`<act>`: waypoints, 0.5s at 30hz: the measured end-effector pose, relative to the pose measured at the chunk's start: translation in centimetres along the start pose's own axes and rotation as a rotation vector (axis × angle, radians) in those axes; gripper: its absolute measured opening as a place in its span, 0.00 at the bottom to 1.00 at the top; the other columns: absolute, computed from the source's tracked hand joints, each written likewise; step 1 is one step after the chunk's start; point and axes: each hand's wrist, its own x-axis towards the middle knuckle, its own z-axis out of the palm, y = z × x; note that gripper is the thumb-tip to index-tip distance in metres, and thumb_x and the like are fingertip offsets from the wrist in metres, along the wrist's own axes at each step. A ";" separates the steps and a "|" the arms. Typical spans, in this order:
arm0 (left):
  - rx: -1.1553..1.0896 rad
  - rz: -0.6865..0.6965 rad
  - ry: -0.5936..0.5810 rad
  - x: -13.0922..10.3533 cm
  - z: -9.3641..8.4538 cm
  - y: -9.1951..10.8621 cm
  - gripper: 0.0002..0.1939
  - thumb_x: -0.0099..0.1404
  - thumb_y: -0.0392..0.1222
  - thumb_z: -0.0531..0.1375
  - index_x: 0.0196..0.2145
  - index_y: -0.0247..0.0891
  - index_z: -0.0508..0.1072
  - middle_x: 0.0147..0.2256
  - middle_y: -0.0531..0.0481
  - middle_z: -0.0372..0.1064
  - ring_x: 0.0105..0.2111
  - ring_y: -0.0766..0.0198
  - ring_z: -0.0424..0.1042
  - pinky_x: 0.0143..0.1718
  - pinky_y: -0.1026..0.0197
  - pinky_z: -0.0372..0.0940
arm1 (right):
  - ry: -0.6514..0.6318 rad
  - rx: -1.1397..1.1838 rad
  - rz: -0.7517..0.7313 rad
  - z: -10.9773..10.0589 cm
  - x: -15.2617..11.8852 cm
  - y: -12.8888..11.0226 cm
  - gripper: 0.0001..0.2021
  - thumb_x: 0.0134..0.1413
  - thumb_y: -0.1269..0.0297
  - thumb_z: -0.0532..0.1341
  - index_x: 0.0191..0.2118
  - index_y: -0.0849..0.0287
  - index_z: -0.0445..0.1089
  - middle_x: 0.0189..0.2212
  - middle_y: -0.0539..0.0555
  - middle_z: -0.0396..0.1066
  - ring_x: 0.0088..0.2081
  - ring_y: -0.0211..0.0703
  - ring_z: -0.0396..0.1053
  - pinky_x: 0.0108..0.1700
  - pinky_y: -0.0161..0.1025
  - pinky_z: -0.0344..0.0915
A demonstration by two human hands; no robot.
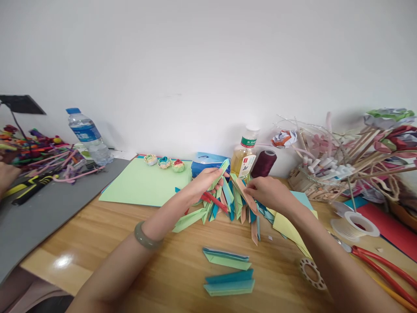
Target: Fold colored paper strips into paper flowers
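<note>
My left hand (pixel 213 178), with a bangle at the wrist, holds a light green folded paper strip (pixel 224 166) above a pile of folded strips (pixel 230 198) in green, blue, orange and red. At the pile's right side, my right hand (pixel 262 191) has its fingers closed on an orange folded strip (pixel 245 194). Nearer on the wooden table (pixel 156 261) lie two small groups of blue and green folded strips (pixel 227 258), (pixel 230 282), one in front of the other.
Behind the pile stand a tea bottle (pixel 244 152), purple thread (pixel 263 163) and a tissue pack (pixel 208 165). Green sheets (pixel 143 182) and a water bottle (pixel 89 137) are left. Red-handled pliers (pixel 384 261), a spool (pixel 354 226) and a craft-filled basket (pixel 319 184) are right. Another person's hand (pixel 8 174) shows far left.
</note>
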 end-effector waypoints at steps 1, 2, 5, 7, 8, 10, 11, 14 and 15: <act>-0.014 0.006 0.003 0.0 0.1 0.0 0.18 0.57 0.55 0.58 0.24 0.36 0.66 0.22 0.54 0.60 0.19 0.71 0.58 0.20 0.67 0.56 | 0.024 0.013 0.004 -0.2 -0.1 0.0 0.13 0.49 0.64 0.54 0.18 0.58 0.67 0.20 0.55 0.68 0.26 0.46 0.66 0.25 0.36 0.47; -0.030 0.013 0.008 0.0 0.2 -0.1 0.18 0.57 0.55 0.58 0.24 0.36 0.65 0.22 0.54 0.59 0.19 0.72 0.58 0.20 0.68 0.56 | 0.050 0.030 0.006 -0.4 -0.2 0.0 0.13 0.50 0.64 0.54 0.18 0.58 0.67 0.19 0.56 0.68 0.25 0.46 0.66 0.25 0.36 0.47; -0.084 0.032 0.054 0.0 0.5 -0.1 0.16 0.59 0.54 0.56 0.27 0.36 0.67 0.23 0.54 0.60 0.20 0.72 0.59 0.21 0.68 0.57 | 0.141 0.126 0.000 -1.1 -0.4 0.0 0.14 0.50 0.64 0.55 0.18 0.58 0.68 0.18 0.55 0.68 0.25 0.45 0.66 0.25 0.37 0.49; -0.119 0.044 0.103 0.0 0.7 -0.1 0.15 0.60 0.52 0.56 0.31 0.36 0.68 0.25 0.54 0.61 0.22 0.71 0.61 0.24 0.68 0.59 | 0.206 0.222 -0.015 -1.6 -0.5 -0.1 0.13 0.51 0.63 0.55 0.20 0.58 0.68 0.19 0.55 0.69 0.25 0.44 0.66 0.26 0.37 0.51; -0.134 0.049 0.128 0.0 0.9 -0.1 0.15 0.60 0.51 0.56 0.32 0.36 0.69 0.25 0.53 0.62 0.23 0.71 0.61 0.26 0.68 0.59 | 0.230 0.281 -0.028 -1.8 -0.6 -0.2 0.13 0.52 0.62 0.55 0.20 0.58 0.69 0.19 0.54 0.70 0.25 0.43 0.66 0.26 0.36 0.53; -0.166 0.057 0.165 0.1 1.1 -0.3 0.14 0.60 0.50 0.57 0.34 0.35 0.70 0.26 0.52 0.63 0.26 0.70 0.63 0.28 0.67 0.61 | 0.250 0.418 -0.068 -2.1 -0.8 -0.6 0.15 0.53 0.57 0.54 0.22 0.58 0.69 0.19 0.53 0.70 0.24 0.41 0.66 0.26 0.36 0.56; -0.185 0.060 0.174 0.1 1.3 -0.4 0.14 0.60 0.50 0.57 0.34 0.35 0.71 0.27 0.52 0.64 0.27 0.69 0.64 0.29 0.66 0.62 | 0.248 0.492 -0.092 -2.1 -0.9 -0.9 0.16 0.53 0.54 0.54 0.24 0.59 0.70 0.19 0.52 0.69 0.23 0.40 0.66 0.25 0.35 0.57; -0.254 0.073 0.182 0.2 2.1 -0.9 0.13 0.59 0.50 0.58 0.33 0.36 0.71 0.30 0.51 0.67 0.31 0.67 0.67 0.33 0.65 0.63 | 0.227 0.687 -0.147 -1.4 -1.0 -2.0 0.20 0.52 0.47 0.53 0.27 0.60 0.71 0.20 0.51 0.69 0.22 0.39 0.67 0.23 0.34 0.60; -0.280 0.076 0.181 0.2 2.4 -1.0 0.13 0.59 0.49 0.59 0.33 0.36 0.71 0.31 0.51 0.68 0.32 0.66 0.67 0.34 0.65 0.64 | 0.224 0.734 -0.155 -1.1 -0.9 -2.4 0.20 0.51 0.48 0.54 0.27 0.61 0.71 0.19 0.51 0.69 0.22 0.38 0.67 0.23 0.33 0.61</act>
